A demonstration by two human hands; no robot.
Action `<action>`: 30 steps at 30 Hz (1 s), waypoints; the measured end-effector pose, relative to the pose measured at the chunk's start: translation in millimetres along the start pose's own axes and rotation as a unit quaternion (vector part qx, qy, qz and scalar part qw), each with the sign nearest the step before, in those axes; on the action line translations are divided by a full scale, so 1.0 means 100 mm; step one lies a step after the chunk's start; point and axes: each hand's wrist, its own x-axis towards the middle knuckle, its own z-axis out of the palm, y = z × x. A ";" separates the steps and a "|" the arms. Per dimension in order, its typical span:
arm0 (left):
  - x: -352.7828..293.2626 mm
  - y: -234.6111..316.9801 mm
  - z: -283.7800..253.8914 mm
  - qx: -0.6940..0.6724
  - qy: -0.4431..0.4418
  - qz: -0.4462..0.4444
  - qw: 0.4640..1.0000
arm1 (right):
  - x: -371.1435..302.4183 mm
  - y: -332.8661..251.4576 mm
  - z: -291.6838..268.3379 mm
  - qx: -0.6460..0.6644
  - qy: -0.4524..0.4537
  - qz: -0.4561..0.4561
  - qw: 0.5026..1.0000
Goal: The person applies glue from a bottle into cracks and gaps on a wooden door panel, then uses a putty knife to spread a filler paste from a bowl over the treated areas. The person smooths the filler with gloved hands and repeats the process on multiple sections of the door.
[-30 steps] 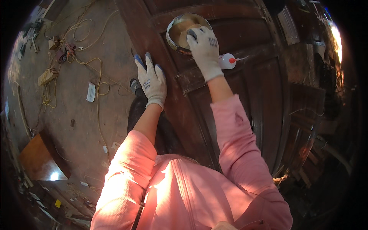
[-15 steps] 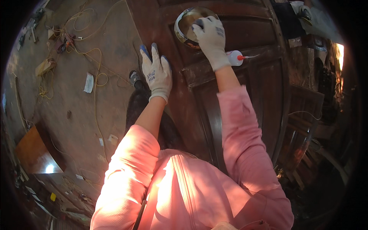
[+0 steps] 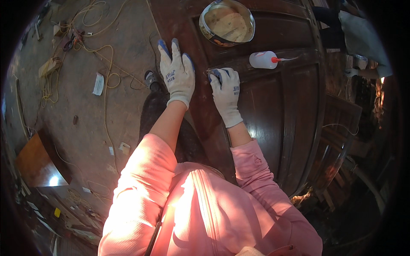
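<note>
A dark brown panelled wooden door (image 3: 260, 102) lies in front of me. My left hand (image 3: 177, 77), in a white glove with blue fingertips, rests flat on its left edge with fingers spread. My right hand (image 3: 225, 87), gloved alike, is closed over the door just right of it, the fingertips curled down at a panel moulding. What they pinch is too small to make out. Beyond it stands an open round tin (image 3: 228, 24) holding tan paste. A white squeeze bottle (image 3: 263, 60) with a red cap and thin nozzle lies on its side near the tin.
Yellow cords (image 3: 112, 64) and wood blocks (image 3: 50, 67) are on the floor at left. A glossy brown board (image 3: 38, 164) lies lower left. Another panelled door piece (image 3: 337, 132) leans at right. At the upper right another person's gloved hand (image 3: 352, 72) shows.
My right hand has come out of the tin and moved down toward me onto the door. The left hand stays nearly in place. The other person at upper right has shifted.
</note>
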 end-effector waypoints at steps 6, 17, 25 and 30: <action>0.00 -0.02 0.01 -0.002 0.010 0.014 1.000 | -0.02 -0.01 0.00 -0.006 0.009 -0.012 1.000; 0.00 0.01 0.00 -0.008 0.001 0.004 1.000 | -0.07 0.04 -0.12 -0.004 -0.022 -0.033 0.999; 0.00 -0.02 0.01 -0.013 0.006 0.010 1.000 | -0.39 0.04 -0.24 0.024 -0.030 0.035 0.999; 0.00 -0.03 0.02 -0.015 0.009 0.014 1.000 | -0.41 -0.02 -0.16 0.036 -0.002 0.052 0.998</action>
